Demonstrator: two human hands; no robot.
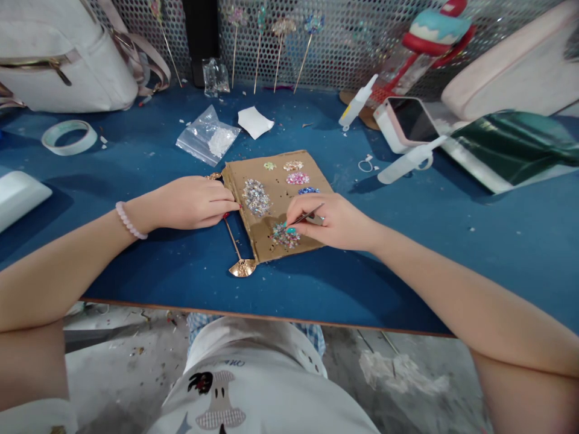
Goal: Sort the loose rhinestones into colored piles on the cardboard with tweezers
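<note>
A brown cardboard sheet (271,181) lies on the blue table (452,241) with small piles of coloured sequins on it. My right hand (337,222) holds thin metal tweezers (305,217), their tip at the mixed sequin pile (286,235) near the cardboard's front edge. My left hand (190,203) lies flat beside the cardboard's left edge, fingers resting on a gold hairpin stick (235,244) with a fan-shaped end (243,268). A silver sequin pile (256,197) sits between my hands.
A clear bag of beads (208,135), white paper (254,122) and a tape roll (69,136) lie at the back left. A white bag (63,54), decorated sticks (280,48), glue bottles (409,161), a phone (411,120) and a green pouch (511,147) stand behind.
</note>
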